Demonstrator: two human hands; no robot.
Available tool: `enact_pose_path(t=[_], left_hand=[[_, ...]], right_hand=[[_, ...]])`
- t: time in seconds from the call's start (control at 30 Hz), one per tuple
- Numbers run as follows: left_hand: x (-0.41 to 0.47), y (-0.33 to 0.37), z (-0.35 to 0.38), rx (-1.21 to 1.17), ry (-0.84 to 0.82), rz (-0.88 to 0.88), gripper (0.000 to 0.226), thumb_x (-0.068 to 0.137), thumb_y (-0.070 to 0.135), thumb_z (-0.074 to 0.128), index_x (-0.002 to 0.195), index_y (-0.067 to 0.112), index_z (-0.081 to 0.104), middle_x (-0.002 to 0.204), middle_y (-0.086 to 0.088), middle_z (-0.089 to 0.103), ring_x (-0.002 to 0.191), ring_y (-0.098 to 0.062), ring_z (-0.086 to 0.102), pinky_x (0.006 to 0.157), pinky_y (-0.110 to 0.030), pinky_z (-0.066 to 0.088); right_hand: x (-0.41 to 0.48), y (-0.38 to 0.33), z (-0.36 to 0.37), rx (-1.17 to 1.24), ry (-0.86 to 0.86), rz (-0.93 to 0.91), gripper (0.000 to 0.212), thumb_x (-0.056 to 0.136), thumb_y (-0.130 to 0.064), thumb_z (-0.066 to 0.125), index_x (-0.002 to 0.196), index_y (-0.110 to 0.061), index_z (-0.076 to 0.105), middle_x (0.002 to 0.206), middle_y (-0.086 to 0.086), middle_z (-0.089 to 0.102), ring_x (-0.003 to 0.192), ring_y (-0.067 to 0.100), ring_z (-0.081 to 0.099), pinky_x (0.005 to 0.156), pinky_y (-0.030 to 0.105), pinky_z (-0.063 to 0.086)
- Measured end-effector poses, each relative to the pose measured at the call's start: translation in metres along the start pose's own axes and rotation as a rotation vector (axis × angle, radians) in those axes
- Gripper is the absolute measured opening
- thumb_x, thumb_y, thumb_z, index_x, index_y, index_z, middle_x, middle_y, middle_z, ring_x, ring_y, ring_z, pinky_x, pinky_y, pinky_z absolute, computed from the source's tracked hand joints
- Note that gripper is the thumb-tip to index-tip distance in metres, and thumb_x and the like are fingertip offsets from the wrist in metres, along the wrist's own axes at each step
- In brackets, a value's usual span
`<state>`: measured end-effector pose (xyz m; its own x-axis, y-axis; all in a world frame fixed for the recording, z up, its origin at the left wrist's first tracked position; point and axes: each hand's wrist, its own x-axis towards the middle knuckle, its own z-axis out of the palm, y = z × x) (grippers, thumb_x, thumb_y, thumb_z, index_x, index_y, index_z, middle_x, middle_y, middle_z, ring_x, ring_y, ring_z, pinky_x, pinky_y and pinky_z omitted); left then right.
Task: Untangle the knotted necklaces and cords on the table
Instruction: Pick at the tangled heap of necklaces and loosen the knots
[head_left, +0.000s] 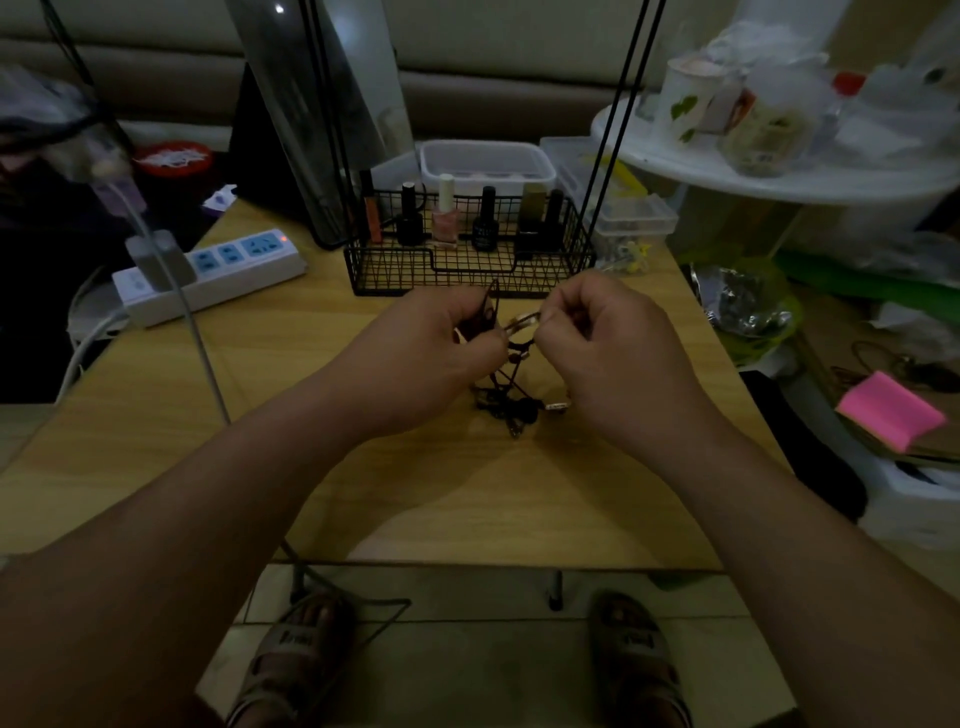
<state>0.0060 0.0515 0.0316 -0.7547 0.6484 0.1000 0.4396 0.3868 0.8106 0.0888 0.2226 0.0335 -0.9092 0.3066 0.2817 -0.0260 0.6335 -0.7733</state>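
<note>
A dark knotted bundle of cords and necklaces (511, 402) hangs between my hands, and its lower end rests on the wooden table (332, 415). My left hand (431, 353) pinches the upper part of the tangle, with dark loops sticking up past the fingers. My right hand (608, 338) pinches a thin strand with small pale beads, stretched toward the left hand. Both hands are held just above the table, close together. Small metal pieces show at the bottom of the bundle.
A black wire basket (467, 260) with nail polish bottles stands right behind my hands. A white power strip (213, 275) lies at the left, with a cable trailing over the table. Clear plastic boxes (623, 218) sit at the back right. Clutter fills the right side.
</note>
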Motion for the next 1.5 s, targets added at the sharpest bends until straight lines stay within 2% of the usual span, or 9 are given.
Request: enact_pose_path(t=[0.2, 0.27, 0.4, 0.7, 0.87, 1.0, 1.13, 1.33, 1.5], left_hand=[[-0.001, 0.001, -0.008, -0.080, 0.000, 0.016, 0.013, 0.099, 0.026, 0.066, 0.097, 0.013, 0.068, 0.077, -0.002, 0.061, 0.062, -0.012, 0.051, 0.056, -0.030, 0.043], [-0.002, 0.001, -0.010, -0.092, -0.043, 0.027, 0.008, 0.097, 0.022, 0.067, 0.092, 0.017, 0.069, 0.072, -0.002, 0.060, 0.063, -0.021, 0.051, 0.057, -0.035, 0.044], [-0.004, 0.002, -0.013, -0.113, -0.084, 0.042, 0.008, 0.096, 0.015, 0.066, 0.089, 0.016, 0.070, 0.062, 0.014, 0.061, 0.058, -0.006, 0.054, 0.054, -0.023, 0.046], [-0.003, 0.002, -0.005, -0.117, -0.032, 0.013, 0.014, 0.098, 0.021, 0.070, 0.104, 0.020, 0.059, 0.079, 0.001, 0.067, 0.062, -0.015, 0.061, 0.057, -0.033, 0.053], [-0.002, 0.004, -0.011, -0.096, -0.029, -0.008, 0.008, 0.101, 0.024, 0.065, 0.109, 0.020, 0.064, 0.066, 0.011, 0.068, 0.057, -0.004, 0.060, 0.052, -0.022, 0.048], [-0.003, 0.005, -0.018, -0.116, -0.049, -0.023, 0.012, 0.105, 0.028, 0.058, 0.109, 0.022, 0.068, 0.076, 0.000, 0.072, 0.064, -0.013, 0.063, 0.059, -0.034, 0.050], [-0.003, 0.007, -0.016, -0.387, -0.076, -0.067, 0.025, 0.110, 0.026, 0.047, 0.109, 0.014, 0.068, 0.091, -0.001, 0.077, 0.063, -0.012, 0.059, 0.053, -0.015, 0.045], [0.004, 0.007, -0.006, -0.682, -0.153, -0.097, 0.021, 0.110, 0.016, 0.045, 0.118, 0.009, 0.063, 0.100, -0.012, 0.074, 0.064, -0.015, 0.054, 0.053, -0.024, 0.029], [0.003, 0.004, -0.006, -0.583, -0.172, -0.091, 0.022, 0.106, 0.009, 0.054, 0.127, 0.009, 0.058, 0.094, -0.009, 0.075, 0.067, -0.016, 0.055, 0.057, -0.026, 0.038]], right_hand=[[0.005, 0.000, 0.001, 0.204, -0.105, 0.201, 0.024, 0.105, -0.029, 0.050, 0.087, -0.020, 0.064, 0.057, -0.007, 0.049, 0.055, 0.015, 0.046, 0.058, 0.042, 0.043], [0.005, 0.001, 0.001, 0.140, -0.118, 0.170, 0.023, 0.105, -0.030, 0.050, 0.089, -0.021, 0.064, 0.056, -0.012, 0.048, 0.053, 0.011, 0.044, 0.055, 0.037, 0.039], [0.003, 0.002, 0.002, 0.079, -0.142, 0.115, 0.018, 0.106, -0.030, 0.050, 0.095, -0.022, 0.062, 0.056, -0.013, 0.050, 0.048, 0.004, 0.041, 0.050, 0.031, 0.034], [0.005, 0.000, 0.001, 0.207, -0.125, 0.165, 0.020, 0.106, -0.029, 0.049, 0.094, -0.021, 0.062, 0.057, -0.007, 0.050, 0.054, 0.016, 0.043, 0.052, 0.036, 0.033], [0.005, -0.003, -0.007, 0.280, -0.166, 0.241, 0.021, 0.108, -0.025, 0.047, 0.093, -0.015, 0.060, 0.071, 0.004, 0.058, 0.057, 0.020, 0.044, 0.048, 0.033, 0.032], [0.004, -0.002, -0.012, 0.235, -0.211, 0.255, 0.022, 0.108, -0.025, 0.046, 0.094, -0.014, 0.060, 0.081, -0.002, 0.068, 0.057, 0.011, 0.049, 0.048, 0.030, 0.037], [0.005, 0.000, -0.011, 0.228, -0.188, 0.243, 0.022, 0.108, -0.027, 0.047, 0.097, -0.013, 0.061, 0.079, 0.000, 0.067, 0.056, 0.011, 0.050, 0.049, 0.031, 0.038], [0.006, -0.002, -0.006, 0.295, -0.122, 0.239, 0.015, 0.103, -0.017, 0.051, 0.109, -0.026, 0.061, 0.091, 0.001, 0.066, 0.060, 0.009, 0.053, 0.052, 0.032, 0.039], [0.001, -0.007, -0.010, 0.317, -0.107, 0.090, 0.011, 0.101, -0.028, 0.064, 0.107, -0.023, 0.071, 0.092, -0.009, 0.069, 0.066, -0.005, 0.060, 0.054, 0.011, 0.041]])
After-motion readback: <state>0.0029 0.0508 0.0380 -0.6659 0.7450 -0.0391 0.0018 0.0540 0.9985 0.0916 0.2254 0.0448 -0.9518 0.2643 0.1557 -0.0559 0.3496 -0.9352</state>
